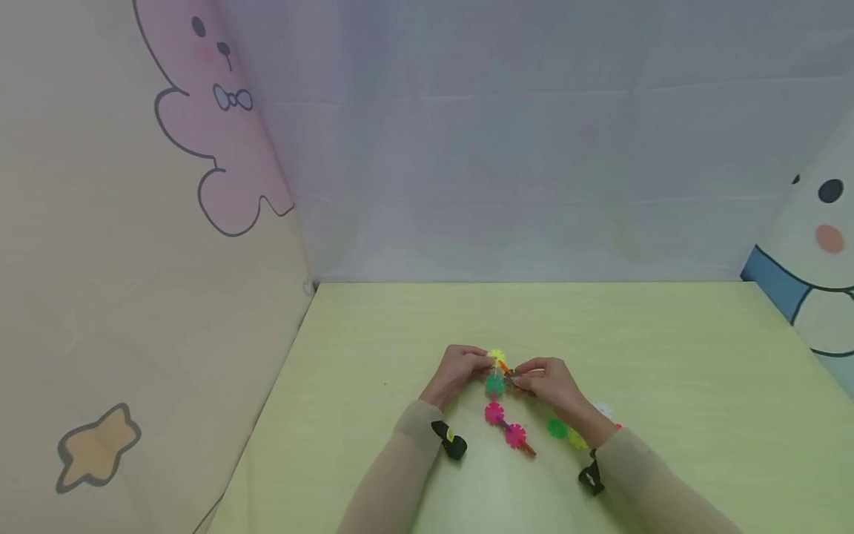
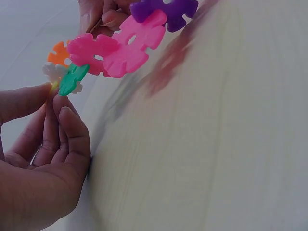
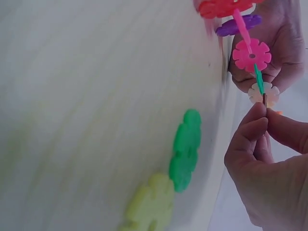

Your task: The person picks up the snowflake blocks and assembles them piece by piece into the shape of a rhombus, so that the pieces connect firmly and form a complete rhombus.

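Note:
A chain of interlocking snowflake discs hangs between the hands. My left hand (image 1: 462, 371) pinches the yellow disc (image 1: 496, 357) at its far end. Close by are an orange disc (image 2: 58, 54), a white disc (image 2: 54, 71) and a green disc (image 1: 494, 385). Pink discs (image 1: 494, 413) and a purple disc (image 2: 174, 12) continue towards the near end, which finishes in a red disc (image 3: 226, 6). With thumb and fingertips, my right hand (image 1: 548, 382) pinches a brown disc (image 1: 511, 379), seen edge-on in the right wrist view against the white disc. Fingers partly hide where they meet.
On the pale yellow-green table (image 1: 373, 319), beside the right forearm, lie a green disc (image 1: 557, 428), a yellow disc (image 1: 577, 439) and a white disc (image 1: 603, 409), with a bit of red half hidden by the wrist. Curtains (image 1: 507, 163) stand behind and at the left.

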Demonstrator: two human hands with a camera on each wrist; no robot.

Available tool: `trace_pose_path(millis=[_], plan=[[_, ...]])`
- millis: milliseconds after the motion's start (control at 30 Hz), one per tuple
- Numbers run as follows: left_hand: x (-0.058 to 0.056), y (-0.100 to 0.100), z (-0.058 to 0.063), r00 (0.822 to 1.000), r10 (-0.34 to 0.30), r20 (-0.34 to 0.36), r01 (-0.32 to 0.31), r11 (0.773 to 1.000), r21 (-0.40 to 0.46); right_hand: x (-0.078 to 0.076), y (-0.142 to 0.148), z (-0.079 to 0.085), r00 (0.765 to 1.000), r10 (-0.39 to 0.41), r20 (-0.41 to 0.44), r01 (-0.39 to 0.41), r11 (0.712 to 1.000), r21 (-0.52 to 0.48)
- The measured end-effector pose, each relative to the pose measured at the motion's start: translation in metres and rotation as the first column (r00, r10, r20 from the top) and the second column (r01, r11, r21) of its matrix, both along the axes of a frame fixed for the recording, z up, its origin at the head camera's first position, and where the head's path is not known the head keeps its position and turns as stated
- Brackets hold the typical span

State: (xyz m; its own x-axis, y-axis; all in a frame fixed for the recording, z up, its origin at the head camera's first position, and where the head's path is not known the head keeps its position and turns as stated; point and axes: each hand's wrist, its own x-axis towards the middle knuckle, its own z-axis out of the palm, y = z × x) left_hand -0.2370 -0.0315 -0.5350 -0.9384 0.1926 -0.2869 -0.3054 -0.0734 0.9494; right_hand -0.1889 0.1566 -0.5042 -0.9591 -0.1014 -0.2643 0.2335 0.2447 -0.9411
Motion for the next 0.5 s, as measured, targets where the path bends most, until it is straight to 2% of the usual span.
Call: trace_pose_path(millis=[233,500], plan=[[-0.002,-0.009,0.0,1.0,-0.023,-0.003,0.023,1.0,-0.004,-0.002,0.002,0.004,0.997,0.076,-0.019,-0.076,0.997,-0.022],[-0.001,-0.018,0.007,0.998,-0.037,-0.058,0.033,0.997,-0.073,-0.009,-0.001,0.007,0.987,0.154,-0.035,-0.155,0.988,-0.02]])
